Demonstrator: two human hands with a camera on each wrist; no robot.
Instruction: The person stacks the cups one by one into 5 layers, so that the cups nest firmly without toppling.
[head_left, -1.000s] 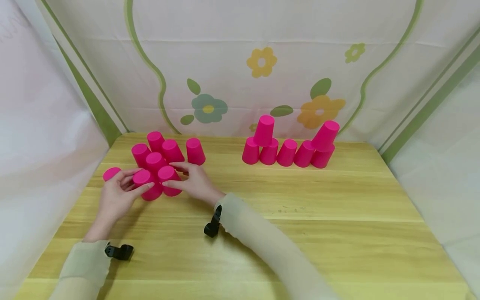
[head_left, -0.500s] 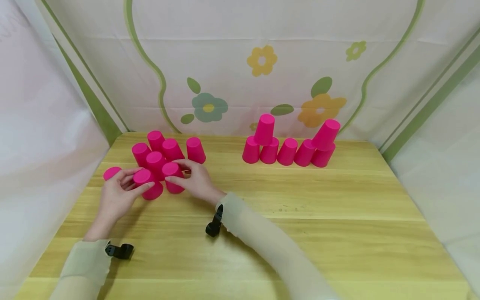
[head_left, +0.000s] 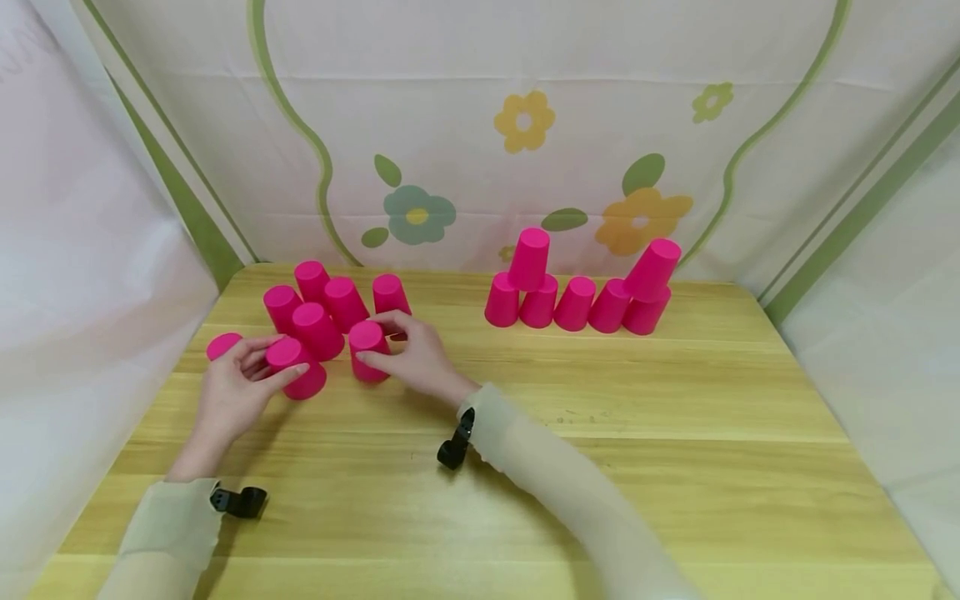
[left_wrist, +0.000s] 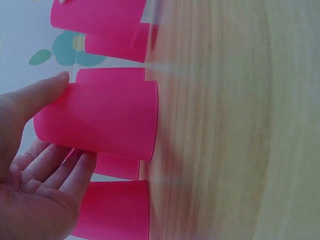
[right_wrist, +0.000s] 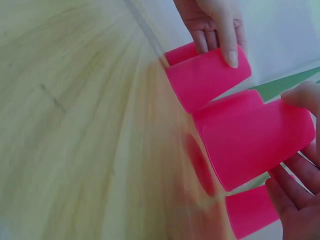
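Pink cups (head_left: 318, 332), smooth, tapered, upside down | far left, faint illegible curtain lettering (head_left: 27, 52) | left hand (head_left: 234, 387) grips one cup (head_left: 303, 383) | right hand (head_left: 415, 357) grips another (head_left: 367, 354), cluster (head_left: 347, 305) behind | right, five in a row (head_left: 575, 305) on wood-grain counter (head_left: 600, 492), two atop

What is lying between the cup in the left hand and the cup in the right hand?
Bare tabletop shows between them in the head view; another pink cup stands just behind this gap, farther from the person.
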